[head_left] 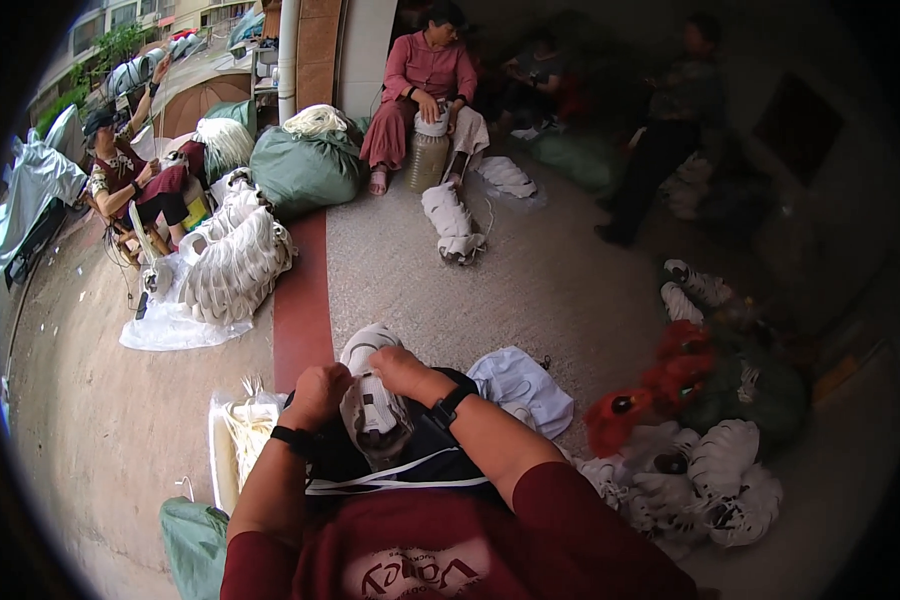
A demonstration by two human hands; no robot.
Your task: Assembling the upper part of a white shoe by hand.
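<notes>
A white shoe upper (378,393) rests over my lap, its toe pointing away from me. Beneath it shows a see-through, rounded form, perhaps a jar (390,453). My left hand (320,393) is closed in a fist at the upper's left edge, and what its fingers hold is hidden. From the right, my right hand (402,370) lies across the upper with its fingers bent and closed on it; the fingertips are partly out of sight. White cords (400,478) stretch over my dark lap.
A box of pale strands (245,430) stands by my left arm, above a green bag (192,545). White cloth (522,388) and piled white uppers (715,480) lie to my right. Bundled uppers (452,225) are on the floor ahead. Seated people (430,75) work farther off.
</notes>
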